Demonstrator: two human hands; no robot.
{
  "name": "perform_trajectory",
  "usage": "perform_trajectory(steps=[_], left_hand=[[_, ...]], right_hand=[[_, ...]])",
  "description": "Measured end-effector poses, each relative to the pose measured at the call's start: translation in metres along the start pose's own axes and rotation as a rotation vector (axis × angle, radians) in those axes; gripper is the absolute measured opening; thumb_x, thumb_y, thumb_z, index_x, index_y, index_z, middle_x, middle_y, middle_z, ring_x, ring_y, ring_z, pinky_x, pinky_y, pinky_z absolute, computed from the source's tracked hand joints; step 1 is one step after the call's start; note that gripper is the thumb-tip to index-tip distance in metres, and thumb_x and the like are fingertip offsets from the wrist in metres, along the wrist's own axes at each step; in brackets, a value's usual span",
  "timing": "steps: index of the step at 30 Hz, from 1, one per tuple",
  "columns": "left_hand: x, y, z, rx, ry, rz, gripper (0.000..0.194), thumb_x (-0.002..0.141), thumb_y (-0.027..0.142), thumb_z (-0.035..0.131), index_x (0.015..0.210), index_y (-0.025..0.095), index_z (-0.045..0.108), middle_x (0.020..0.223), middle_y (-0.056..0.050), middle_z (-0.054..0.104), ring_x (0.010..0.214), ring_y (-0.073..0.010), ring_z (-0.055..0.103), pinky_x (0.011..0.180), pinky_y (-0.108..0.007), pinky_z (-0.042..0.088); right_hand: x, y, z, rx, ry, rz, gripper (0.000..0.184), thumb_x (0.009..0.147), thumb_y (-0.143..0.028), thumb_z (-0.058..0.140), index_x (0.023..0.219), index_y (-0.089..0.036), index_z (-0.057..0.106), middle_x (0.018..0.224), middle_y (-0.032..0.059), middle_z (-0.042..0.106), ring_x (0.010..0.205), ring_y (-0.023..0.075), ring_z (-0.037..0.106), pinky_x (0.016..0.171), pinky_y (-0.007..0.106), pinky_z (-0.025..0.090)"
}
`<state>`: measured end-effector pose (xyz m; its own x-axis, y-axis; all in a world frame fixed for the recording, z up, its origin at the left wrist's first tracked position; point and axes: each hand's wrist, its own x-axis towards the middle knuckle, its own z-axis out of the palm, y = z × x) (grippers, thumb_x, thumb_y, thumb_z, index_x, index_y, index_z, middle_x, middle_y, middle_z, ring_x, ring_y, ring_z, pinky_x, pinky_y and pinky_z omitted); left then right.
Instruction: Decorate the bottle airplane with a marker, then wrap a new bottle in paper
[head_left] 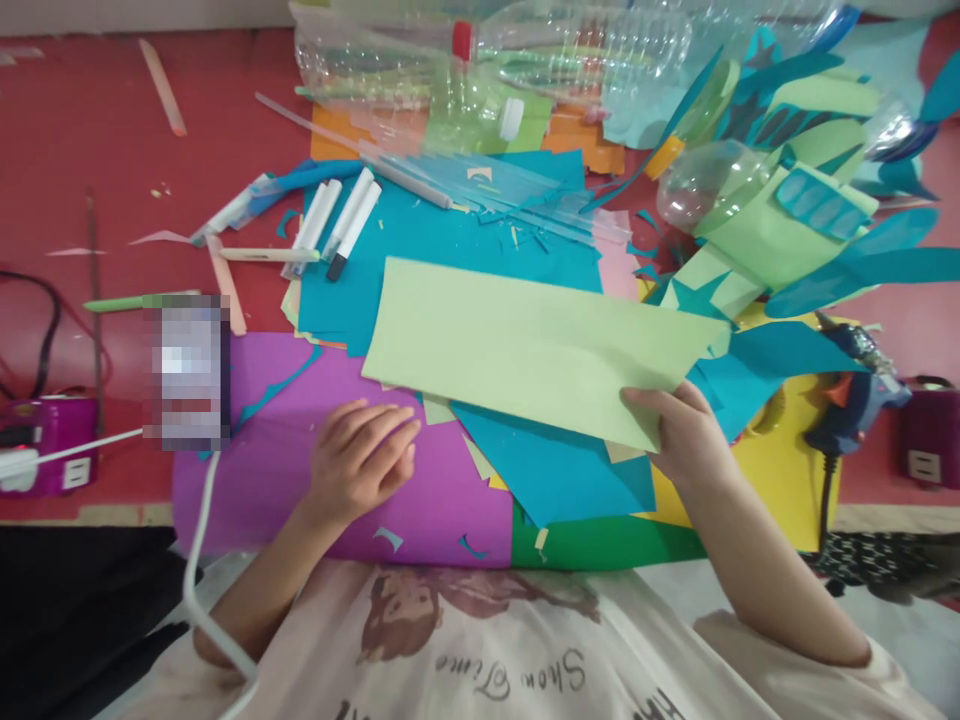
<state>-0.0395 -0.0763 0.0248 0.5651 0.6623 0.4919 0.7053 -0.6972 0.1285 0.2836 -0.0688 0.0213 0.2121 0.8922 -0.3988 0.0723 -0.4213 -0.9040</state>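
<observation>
My right hand [686,430] grips a long pale green paper sheet [510,345] near its lower right corner. The thumb lies on top, and the other fingers are mostly hidden under the sheet. Blue paper [555,470] and small paper scraps show beneath it. My left hand [365,455] is just left of the sheet, above a purple sheet [262,490]. Its fingers are loosely bent, slightly apart, and hold nothing that I can see.
White markers [355,220] lie on blue paper behind. A phone-like device [191,375] with a white cable is at left. A glue gun [851,400] rests on yellow paper [795,480] at right. Clear plastic bottles [585,45] and a green-and-blue paper craft [780,220] stand at the back.
</observation>
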Motion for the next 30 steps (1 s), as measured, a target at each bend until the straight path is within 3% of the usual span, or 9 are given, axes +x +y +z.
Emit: perform_trajectory(steps=[2, 4, 6, 9, 12, 14, 17, 23, 30], left_hand=[[0.011, 0.007, 0.007, -0.208, -0.061, -0.026, 0.019, 0.093, 0.016, 0.048, 0.108, 0.02, 0.06, 0.097, -0.006, 0.075, 0.091, -0.0187, 0.071, 0.088, -0.034, 0.056], [0.024, 0.013, 0.015, -0.468, -0.204, -0.215, 0.032, 0.099, 0.028, 0.041, 0.129, 0.019, 0.049, 0.119, -0.011, 0.069, 0.11, -0.0197, 0.067, 0.093, -0.033, 0.056], [0.037, 0.018, 0.025, -0.737, -0.254, -0.413, 0.047, 0.1, 0.044, 0.038, 0.141, 0.021, 0.037, 0.132, -0.013, 0.062, 0.116, -0.021, 0.064, 0.094, -0.033, 0.057], [0.056, 0.017, 0.04, -1.04, -0.186, -0.633, 0.055, 0.097, 0.055, 0.034, 0.142, 0.023, 0.035, 0.134, -0.012, 0.061, 0.118, -0.0232, 0.063, 0.093, -0.035, 0.058], [0.07, 0.009, 0.053, -1.203, -0.029, -0.75, 0.054, 0.092, 0.053, 0.048, 0.136, 0.022, 0.043, 0.13, -0.01, 0.064, 0.121, -0.0269, 0.062, 0.089, -0.035, 0.058], [0.075, 0.001, 0.06, -1.248, 0.074, -0.806, 0.047, 0.091, 0.05, 0.05, 0.129, 0.022, 0.05, 0.13, -0.008, 0.064, 0.126, -0.0278, 0.057, 0.097, -0.036, 0.054], [0.075, -0.009, 0.066, -1.242, 0.194, -0.901, 0.04, 0.087, 0.044, 0.058, 0.12, 0.021, 0.055, 0.127, -0.006, 0.066, 0.128, -0.028, 0.057, 0.103, -0.035, 0.05], [0.071, -0.011, 0.072, -1.328, 0.186, -0.94, 0.043, 0.085, 0.046, 0.063, 0.12, 0.024, 0.054, 0.117, -0.005, 0.071, 0.124, -0.0282, 0.06, 0.095, -0.034, 0.055], [0.067, -0.005, 0.073, -1.322, 0.188, -0.879, 0.048, 0.089, 0.047, 0.061, 0.13, 0.027, 0.046, 0.131, -0.006, 0.064, 0.127, -0.0266, 0.058, 0.1, -0.036, 0.052]], right_hand=[[-0.003, 0.005, 0.004, 0.058, 0.03, 0.04, 0.026, 0.067, -0.035, 0.065, 0.09, -0.025, 0.071, 0.069, 0.0032, 0.074, 0.056, 0.0249, 0.07, 0.04, 0.033, 0.054], [-0.008, 0.01, 0.013, 0.122, 0.035, 0.052, 0.031, 0.068, -0.035, 0.066, 0.097, -0.026, 0.07, 0.074, 0.0035, 0.075, 0.065, 0.0254, 0.073, 0.048, 0.034, 0.058], [-0.017, 0.015, 0.025, 0.191, -0.017, 0.027, 0.032, 0.072, -0.036, 0.065, 0.102, -0.027, 0.07, 0.08, 0.0037, 0.077, 0.076, 0.0251, 0.074, 0.063, 0.037, 0.062], [-0.033, 0.018, 0.04, 0.209, -0.193, 0.053, 0.03, 0.075, -0.045, 0.068, 0.098, -0.026, 0.071, 0.085, 0.0039, 0.077, 0.087, 0.0246, 0.074, 0.077, 0.038, 0.062], [-0.043, 0.017, 0.045, 0.15, -0.457, 0.144, 0.027, 0.077, -0.049, 0.07, 0.088, -0.025, 0.074, 0.089, 0.0045, 0.077, 0.094, 0.0227, 0.073, 0.09, 0.037, 0.059], [-0.042, 0.014, 0.042, 0.207, -0.545, 0.121, 0.032, 0.075, -0.049, 0.073, 0.099, -0.028, 0.073, 0.103, 0.0034, 0.076, 0.098, 0.0209, 0.071, 0.093, 0.036, 0.057], [-0.027, 0.006, 0.038, 0.396, -0.504, 0.052, 0.051, 0.073, -0.055, 0.073, 0.119, -0.037, 0.063, 0.121, 0.0005, 0.07, 0.101, 0.0194, 0.07, 0.084, 0.033, 0.059], [0.014, -0.021, 0.05, 0.385, -0.361, 0.088, 0.039, 0.07, -0.053, 0.073, 0.1, -0.028, 0.071, 0.088, 0.0002, 0.075, 0.084, 0.0174, 0.071, 0.067, 0.026, 0.055], [0.03, -0.018, 0.075, 0.405, -0.28, 0.289, 0.034, 0.062, -0.05, 0.076, 0.083, -0.024, 0.069, 0.09, 0.0028, 0.077, 0.101, 0.0272, 0.071, 0.083, 0.039, 0.058]])
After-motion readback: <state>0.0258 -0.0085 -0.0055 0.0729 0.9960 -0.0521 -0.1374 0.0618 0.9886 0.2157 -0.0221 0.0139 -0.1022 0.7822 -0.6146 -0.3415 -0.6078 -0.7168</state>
